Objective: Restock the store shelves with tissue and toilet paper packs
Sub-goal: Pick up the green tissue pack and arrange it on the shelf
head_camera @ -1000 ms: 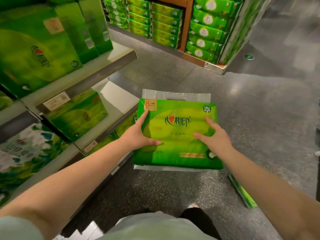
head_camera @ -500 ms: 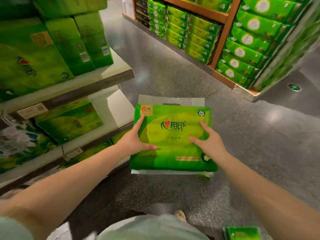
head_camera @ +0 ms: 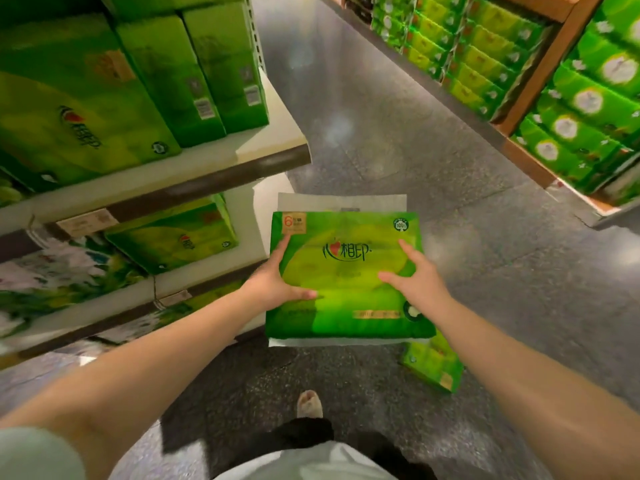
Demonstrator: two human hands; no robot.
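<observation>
I hold a green tissue pack (head_camera: 346, 271) flat in front of me, above the floor, its white plastic handle flap pointing away. My left hand (head_camera: 273, 282) grips its left edge, thumb laid across the top. My right hand (head_camera: 415, 282) grips the right side, with thumb and forefinger spread on the top face. The pack hovers just right of the end of the white store shelf (head_camera: 214, 157), level with the lower tier, where one similar green pack (head_camera: 173, 237) lies.
Tall green packs (head_camera: 194, 67) stand on the upper shelf at left. Another green pack (head_camera: 433, 368) lies on the grey floor under my right forearm. A wooden display rack (head_camera: 543, 74) full of green packs lines the far right. My foot (head_camera: 309, 403) shows below.
Both hands keep the same hold on the pack. My view has shifted towards the shelf end, and the pack on the floor now shows beneath my right forearm.
</observation>
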